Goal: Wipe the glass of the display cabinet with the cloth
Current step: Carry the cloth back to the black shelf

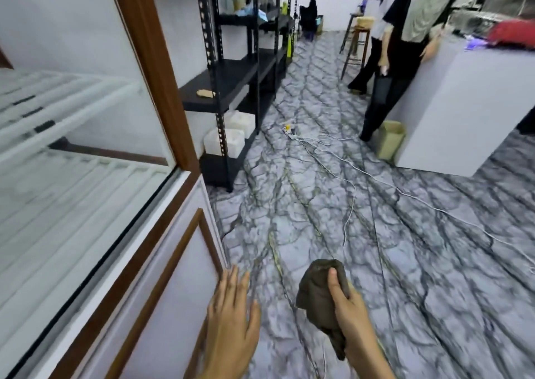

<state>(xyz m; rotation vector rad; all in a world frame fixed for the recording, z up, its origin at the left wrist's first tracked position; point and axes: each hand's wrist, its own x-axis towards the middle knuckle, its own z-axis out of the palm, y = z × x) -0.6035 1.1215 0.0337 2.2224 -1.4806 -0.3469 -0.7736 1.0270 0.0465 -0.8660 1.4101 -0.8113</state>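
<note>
Low in the frame, right of centre, the right hand (348, 306) grips a crumpled dark brown cloth (317, 297), thumb pressed along its front and fingers wrapped behind, so that the cloth bunches above the hand and a tail hangs below the palm. The cloth is in the air over the grey marble-patterned floor (405, 248), well apart from the glass. To its left, the left hand (233, 312) is spread flat with straight fingers, holding nothing, its fingertips near the lower right corner of the display cabinet with white panels and brown wooden trim (185, 263); whether it touches the cabinet cannot be told. The cabinet's large glass pane (72, 118) fills the left side of the frame, with white slatted shelves (58, 103) visible behind it. In the upper middle stands a black metal shelving rack (231, 74) with white plastic containers (224, 142) on its lowest level. White cables (351, 193) trail across the floor from a power strip (289, 132). At upper right, two people in dark trousers (388, 60) stand beside a white counter (463, 103).
</note>
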